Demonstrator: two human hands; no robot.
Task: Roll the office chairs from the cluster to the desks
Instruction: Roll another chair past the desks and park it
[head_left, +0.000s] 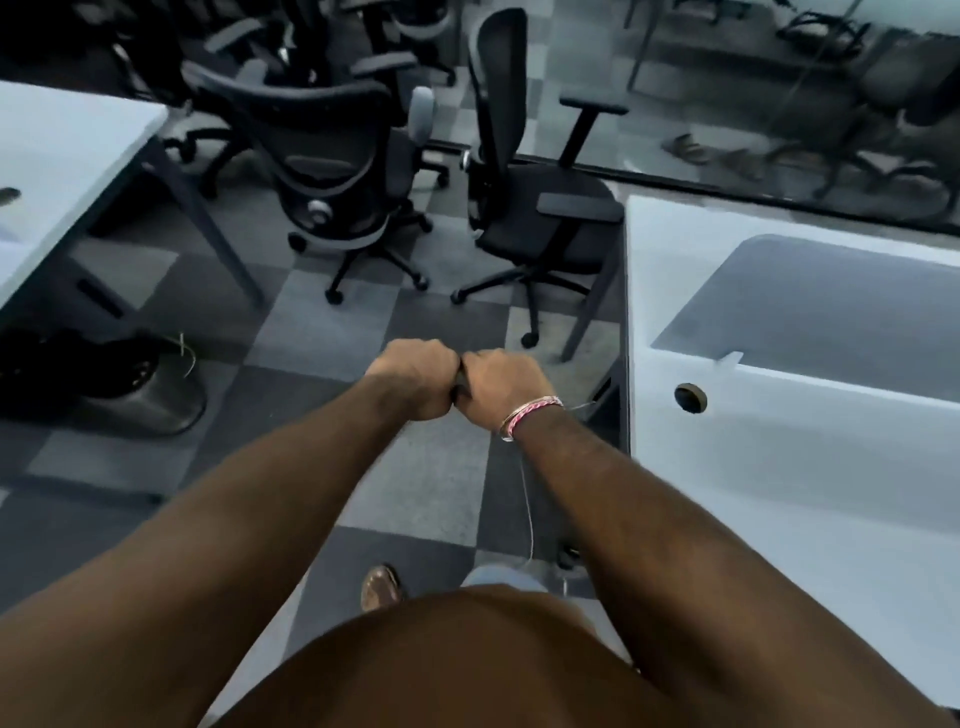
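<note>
Checkered carpet (291, 332) beneath both fists gripping something dark (461, 387).

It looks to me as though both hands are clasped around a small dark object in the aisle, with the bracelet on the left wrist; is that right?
Not quite: the head view shows the bracelet on the right wrist. Both the left hand and right hand do grip a small dark object in the aisle.

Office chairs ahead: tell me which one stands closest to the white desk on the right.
The all-black chair, seen side-on, stands right beside the right desk. The grey-framed chair sits farther left.
</note>
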